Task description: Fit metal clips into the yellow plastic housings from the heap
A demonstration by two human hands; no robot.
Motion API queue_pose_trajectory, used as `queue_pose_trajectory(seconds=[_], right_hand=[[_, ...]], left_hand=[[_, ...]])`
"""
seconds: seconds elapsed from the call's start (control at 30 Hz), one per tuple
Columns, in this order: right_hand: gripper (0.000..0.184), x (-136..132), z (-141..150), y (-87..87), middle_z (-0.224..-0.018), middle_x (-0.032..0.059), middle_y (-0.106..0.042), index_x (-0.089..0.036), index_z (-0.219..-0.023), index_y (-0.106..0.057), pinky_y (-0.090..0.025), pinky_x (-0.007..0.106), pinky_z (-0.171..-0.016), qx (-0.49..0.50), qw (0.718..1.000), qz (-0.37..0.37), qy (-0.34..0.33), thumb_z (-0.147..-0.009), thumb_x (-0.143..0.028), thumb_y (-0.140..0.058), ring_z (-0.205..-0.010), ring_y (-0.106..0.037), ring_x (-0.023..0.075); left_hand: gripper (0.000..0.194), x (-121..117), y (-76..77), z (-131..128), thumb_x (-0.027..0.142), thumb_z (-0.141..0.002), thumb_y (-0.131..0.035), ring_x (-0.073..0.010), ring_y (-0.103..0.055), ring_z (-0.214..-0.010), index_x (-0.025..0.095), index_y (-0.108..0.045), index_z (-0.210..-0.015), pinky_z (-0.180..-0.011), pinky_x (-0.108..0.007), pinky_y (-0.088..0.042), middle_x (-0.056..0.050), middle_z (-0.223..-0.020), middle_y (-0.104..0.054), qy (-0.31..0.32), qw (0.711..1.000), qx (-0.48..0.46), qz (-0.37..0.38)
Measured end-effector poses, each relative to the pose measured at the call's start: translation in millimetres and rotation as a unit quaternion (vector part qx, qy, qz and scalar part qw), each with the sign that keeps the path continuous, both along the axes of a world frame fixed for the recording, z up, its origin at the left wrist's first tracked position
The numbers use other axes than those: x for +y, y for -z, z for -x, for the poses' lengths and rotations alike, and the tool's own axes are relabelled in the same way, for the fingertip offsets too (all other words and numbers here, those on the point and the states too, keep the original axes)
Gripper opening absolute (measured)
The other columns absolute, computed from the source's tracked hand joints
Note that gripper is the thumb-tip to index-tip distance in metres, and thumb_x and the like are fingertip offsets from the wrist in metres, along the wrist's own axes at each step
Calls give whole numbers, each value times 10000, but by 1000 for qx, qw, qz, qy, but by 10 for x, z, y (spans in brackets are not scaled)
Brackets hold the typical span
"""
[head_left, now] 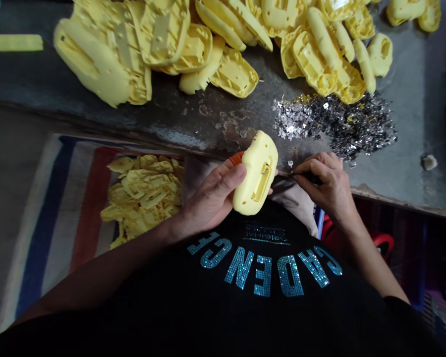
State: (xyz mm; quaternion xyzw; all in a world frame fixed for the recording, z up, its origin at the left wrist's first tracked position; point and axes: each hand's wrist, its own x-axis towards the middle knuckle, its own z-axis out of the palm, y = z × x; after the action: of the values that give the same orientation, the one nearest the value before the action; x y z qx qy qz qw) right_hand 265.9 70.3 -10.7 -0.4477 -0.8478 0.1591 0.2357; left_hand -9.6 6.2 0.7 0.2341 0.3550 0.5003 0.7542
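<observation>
My left hand [216, 191] is closed around a yellow plastic shell [253, 173], held tilted in front of my body. The shell has a rectangular battery slot in its face, with a bit of metal at the slot's upper end. An orange band [237, 158] covers one finger of this hand. My right hand [325, 181] is at the table's front edge, thumb and forefinger pinched together. Something dark shows between its fingers, too unclear to name. Just left of those fingertips lies a small metal contact plate [290, 163].
A pile of small shiny metal plates [334, 126] is spread on the dark worktable [208, 119]. Several yellow shells are heaped behind, at left [104, 54] and right [323, 54]. Below left, more yellow parts [144, 188] lie on a striped sheet [63, 198].
</observation>
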Motion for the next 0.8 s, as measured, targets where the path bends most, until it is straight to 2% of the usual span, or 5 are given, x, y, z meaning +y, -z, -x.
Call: queue_pose_trajectory(seconds=[0.1,0.3,0.47,0.63,0.8], right_hand=[[103,-16,-24,7,-1024,45,-803,-284,-1024,-819,-491,495,-951,21,1000,0,-7,-1108,-300,-762,-1014,-723,301],[80,-25,-2,31,-1047,55,-810,-279,-1117,-840,-498,491,-950,12,1000,-18,7,-1120,-305,-765,-1011,-719,303],[110,-49,-1,9,-1023,44,-796,-281,-1033,-814,-484,491,-955,0,1000,-16,-7,-1124,-297,-754,-1013,-716,303],[141,-76,5,42,-1134,65,-823,-302,-1237,-842,-490,491,-945,-9,999,-37,10,-1120,-298,-762,-1066,-723,314],[114,-134,24,73,-1077,59,-837,-308,-1098,-854,-484,483,-909,18,998,-56,16,-1135,-285,-749,-1003,-714,297]], left_hand=[[659,-6,23,2,689,-976,-939,-353,-782,-1414,222,-817,-1425,-1057,-411,-681,-127,-1468,-873,11,1000,-2,-8],[769,-11,55,24,690,-986,-938,-274,-855,-1147,203,-738,-1546,-976,-366,-671,-144,-1428,-883,32,999,-5,-9],[752,-20,53,24,677,-1002,-927,-313,-839,-1250,196,-737,-1548,-1037,-398,-671,-166,-1435,-873,35,999,-14,-11],[786,-22,43,22,751,-938,-953,-311,-856,-1233,254,-779,-1522,-982,-366,-699,-113,-1304,-902,45,999,-1,-8],[805,-37,37,11,761,-915,-969,-361,-805,-1389,229,-783,-1489,-1034,-396,-705,-147,-1430,-869,35,999,8,15]])
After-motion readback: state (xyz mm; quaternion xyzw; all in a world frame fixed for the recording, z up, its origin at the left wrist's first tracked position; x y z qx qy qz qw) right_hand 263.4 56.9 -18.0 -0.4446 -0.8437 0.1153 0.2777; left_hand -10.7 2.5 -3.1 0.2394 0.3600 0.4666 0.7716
